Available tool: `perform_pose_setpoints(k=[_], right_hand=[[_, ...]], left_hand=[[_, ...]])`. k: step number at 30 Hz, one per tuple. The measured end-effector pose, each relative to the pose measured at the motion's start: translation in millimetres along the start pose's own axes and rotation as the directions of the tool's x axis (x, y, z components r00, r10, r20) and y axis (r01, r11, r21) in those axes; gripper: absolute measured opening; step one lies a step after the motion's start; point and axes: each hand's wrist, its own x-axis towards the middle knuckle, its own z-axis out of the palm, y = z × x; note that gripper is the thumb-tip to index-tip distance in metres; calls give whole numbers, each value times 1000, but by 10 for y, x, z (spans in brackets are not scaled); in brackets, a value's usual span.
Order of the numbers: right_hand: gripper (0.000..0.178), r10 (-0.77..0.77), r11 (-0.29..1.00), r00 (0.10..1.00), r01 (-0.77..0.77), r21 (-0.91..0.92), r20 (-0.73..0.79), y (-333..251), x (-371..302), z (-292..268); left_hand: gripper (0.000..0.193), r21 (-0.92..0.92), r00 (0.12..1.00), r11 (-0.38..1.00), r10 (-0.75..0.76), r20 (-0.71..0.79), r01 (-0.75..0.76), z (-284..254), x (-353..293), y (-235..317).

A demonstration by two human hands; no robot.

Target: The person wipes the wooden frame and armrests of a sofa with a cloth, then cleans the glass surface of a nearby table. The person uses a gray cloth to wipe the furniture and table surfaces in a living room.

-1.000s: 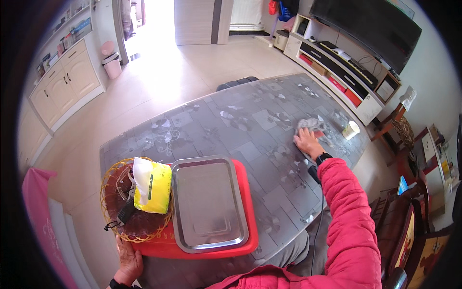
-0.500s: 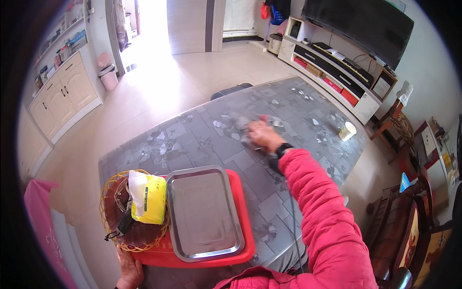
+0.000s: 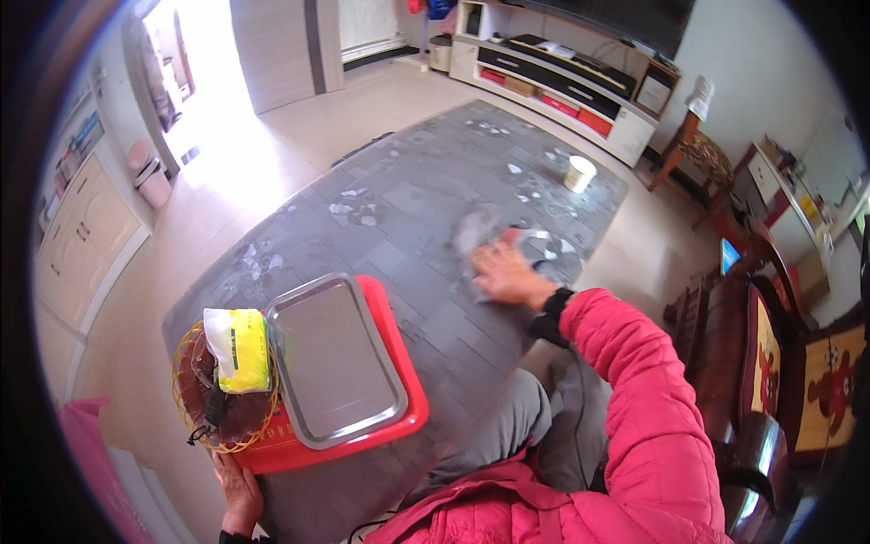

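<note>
My right hand (image 3: 509,275) presses a bunched grey cloth (image 3: 477,228) onto the patterned grey tabletop (image 3: 399,190), fingers spread over it. Motion blurs the cloth, and part of it lies under the palm. At the table's near left edge, my left hand (image 3: 237,494) rests with fingers stretched against the corner of a red tray (image 3: 412,412). On that tray lies a rectangular metal tray (image 3: 340,363). Beside it a woven basket (image 3: 190,363) carries a yellow tissue pack (image 3: 240,349) and a dark corded item (image 3: 216,405).
A pale paper cup (image 3: 579,174) stands near the table's far right corner. Dark wooden seating (image 3: 725,354) is at the right. A low TV cabinet (image 3: 553,86) stands beyond the table, and a pink bin (image 3: 154,186) is at the far left.
My right hand and the cloth have moved rightward and nearer along the tabletop. The view has shifted, showing more of my legs. My left hand stays by the red tray.
</note>
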Motion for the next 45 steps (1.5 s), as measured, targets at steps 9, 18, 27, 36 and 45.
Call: perform_pose_setpoints(k=[9, 18, 27, 36, 45], right_hand=[[45, -398, 909, 914, 404, 98, -74, -840, -950, -139], [47, 306, 949, 944, -313, -42, -120, 236, -783, -11], [46, 333, 942, 913, -333, 40, -234, 143, -808, -34], [44, 317, 945, 877, -325, 41, -362, 148, -793, 68], [47, 165, 984, 947, -179, -25, -275, -527, -901, 67]], left_hand=[[64, 72, 995, 995, 60, 80, -66, -256, 26, 255], [71, 113, 904, 899, 427, -17, -422, -170, 609, 853], [53, 150, 733, 736, 675, -83, -660, -60, 1457, 1875], [52, 265, 715, 691, 699, -12, -672, 142, 1656, 2488], [47, 144, 669, 662, 743, -2, -735, 186, 1559, 2706]])
